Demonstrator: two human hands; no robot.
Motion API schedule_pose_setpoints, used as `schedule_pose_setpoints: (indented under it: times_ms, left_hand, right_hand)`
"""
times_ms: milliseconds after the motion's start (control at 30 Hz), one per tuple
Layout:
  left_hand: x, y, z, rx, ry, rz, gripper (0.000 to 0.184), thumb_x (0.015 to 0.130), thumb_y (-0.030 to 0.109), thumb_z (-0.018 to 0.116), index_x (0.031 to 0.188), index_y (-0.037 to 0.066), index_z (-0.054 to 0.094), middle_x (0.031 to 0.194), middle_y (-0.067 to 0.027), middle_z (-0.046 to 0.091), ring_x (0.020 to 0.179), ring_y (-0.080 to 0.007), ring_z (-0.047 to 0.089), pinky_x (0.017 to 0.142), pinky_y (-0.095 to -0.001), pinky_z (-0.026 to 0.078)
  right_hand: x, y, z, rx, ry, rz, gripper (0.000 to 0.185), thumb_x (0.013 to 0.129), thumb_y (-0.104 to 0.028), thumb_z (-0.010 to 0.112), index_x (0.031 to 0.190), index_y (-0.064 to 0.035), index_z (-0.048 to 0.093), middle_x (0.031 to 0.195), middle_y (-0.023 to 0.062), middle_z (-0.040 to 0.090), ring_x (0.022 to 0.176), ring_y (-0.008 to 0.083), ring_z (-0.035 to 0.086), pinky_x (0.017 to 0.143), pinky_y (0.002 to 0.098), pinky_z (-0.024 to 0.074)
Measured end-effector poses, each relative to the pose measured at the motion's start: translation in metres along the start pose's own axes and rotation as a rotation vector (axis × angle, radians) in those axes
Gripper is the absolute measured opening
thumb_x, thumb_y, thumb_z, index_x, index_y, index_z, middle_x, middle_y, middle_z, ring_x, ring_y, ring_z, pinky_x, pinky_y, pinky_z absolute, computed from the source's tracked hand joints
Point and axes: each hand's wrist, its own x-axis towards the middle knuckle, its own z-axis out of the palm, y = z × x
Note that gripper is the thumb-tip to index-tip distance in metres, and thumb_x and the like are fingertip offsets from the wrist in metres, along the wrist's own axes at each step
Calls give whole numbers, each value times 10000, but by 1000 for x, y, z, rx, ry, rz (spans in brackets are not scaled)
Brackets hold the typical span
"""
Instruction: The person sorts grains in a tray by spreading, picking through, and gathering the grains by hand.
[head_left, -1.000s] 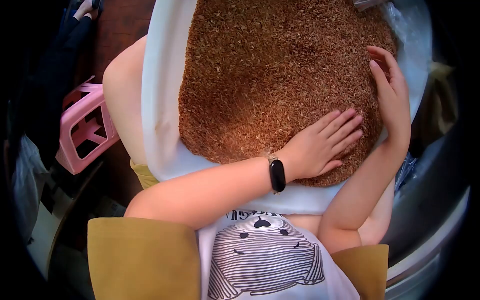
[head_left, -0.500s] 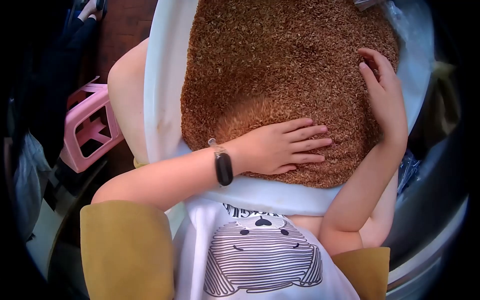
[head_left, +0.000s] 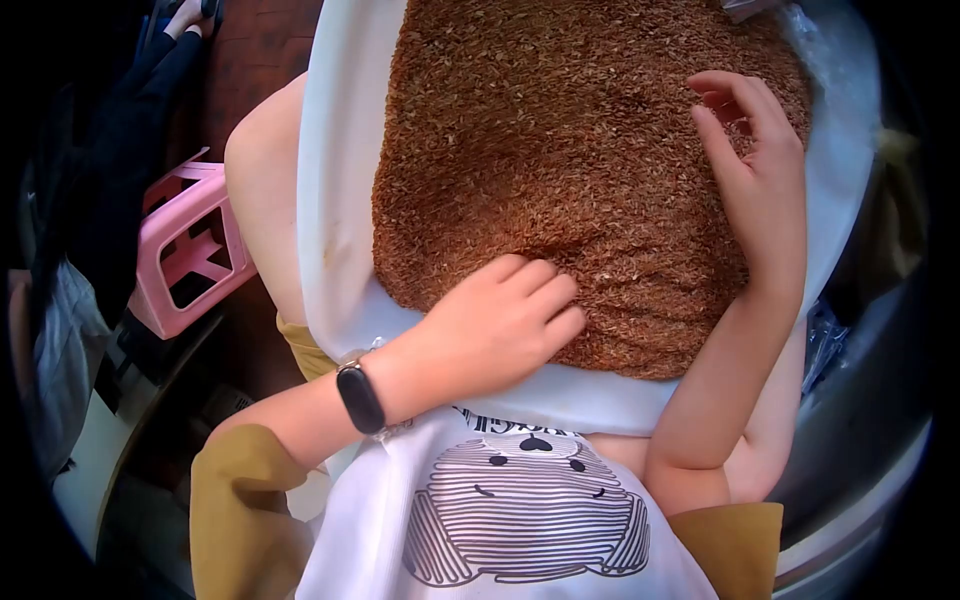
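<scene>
A thick bed of loose brown grains point(head_left: 560, 170) fills a white tray point(head_left: 330, 190) that rests across the person's lap. My left hand point(head_left: 505, 320), with a black band on its wrist, lies at the near edge of the grains. Its fingers are curled down into them and the fingertips are hidden. Ripples run through the grains just right of this hand. Above the right side of the tray is my right hand point(head_left: 755, 140), its fingers loosely bent and the thumb apart. Nothing shows between those fingers.
To the left stands a pink plastic stool point(head_left: 190, 255) on a reddish-brown floor. Another person's dark-clothed leg point(head_left: 130, 130) is beyond it. Clear plastic point(head_left: 825, 345) lies by the tray's right side, and more plastic film is at its upper right.
My left hand has drawn back toward the body, and its flat fingers have curled. My right hand has risen slightly and its fingers are more bent. Moving grains left of centre have settled.
</scene>
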Motion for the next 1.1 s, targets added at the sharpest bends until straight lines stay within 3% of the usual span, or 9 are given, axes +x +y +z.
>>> schedule_pose_setpoints:
  times_ms: [67,167,367,567,633,733,967,1000,1100]
  left_hand:
    - [-13,-1,-5,-35,33,-100,120,791,158,643,801,84,549,830,-25,562,812,-240,582,736,-402,468]
    - [-29,1,-20,-252,-68,-390,94,837,138,620,884,63,591,862,-45,582,816,-221,594,764,-360,479]
    - [-53,-8,-21,-1311,38,-787,345,953,186,534,1265,38,526,1142,-63,572,1078,-140,534,946,-273,401]
    - [-59,-11,-36,-1379,53,-917,487,970,272,485,1381,19,420,1292,-100,509,1183,-167,477,1001,-304,363]
    - [-66,-10,-37,-1337,88,-939,507,963,298,473,1380,15,421,1297,-87,507,1184,-162,490,993,-311,372]
    - [-76,-5,-42,-1466,222,-1006,593,956,305,488,1450,11,341,1424,-133,430,1266,-214,455,1045,-355,351]
    - [-86,-10,-38,-1796,399,-1141,635,944,306,506,1471,10,309,1456,-125,410,1227,-240,484,1035,-406,383]
    - [-84,-9,-38,-1817,411,-1163,626,944,302,508,1463,8,321,1430,-119,432,1200,-234,497,1026,-410,391]
    - [-80,-14,-33,-1861,413,-1194,595,943,289,512,1444,16,347,1333,-88,485,1131,-213,509,1012,-433,393]
  right_hand:
    - [0,-5,1,40,-5,59,188,894,-147,593,1028,-20,631,928,119,657,853,227,630,782,318,480]
    - [-3,-1,-3,32,44,212,190,908,-166,595,1012,-9,623,863,111,658,786,184,616,749,300,475]
    - [-11,5,-42,96,114,342,255,930,-227,595,1016,10,633,887,64,650,869,114,571,799,252,440]
    - [-42,-20,-58,-97,309,515,314,918,-273,594,1013,23,636,871,117,678,803,161,598,767,297,465]
    - [-63,-33,-54,-114,174,598,305,923,-268,572,1000,22,631,782,203,632,693,225,606,703,336,476]
    - [-111,-41,-45,-14,-38,723,275,950,-229,542,1019,17,643,765,202,636,690,206,616,685,316,473]
    - [-166,-68,-4,388,-123,772,380,939,-166,581,1263,31,556,1174,190,632,967,226,649,804,346,524]
    - [-164,-73,-12,501,-274,916,524,946,-164,574,1412,6,408,1400,220,476,1215,295,535,979,370,445]
    - [-178,-81,1,915,-180,975,635,960,-127,529,1501,1,222,1558,185,243,1433,313,261,1141,359,237]
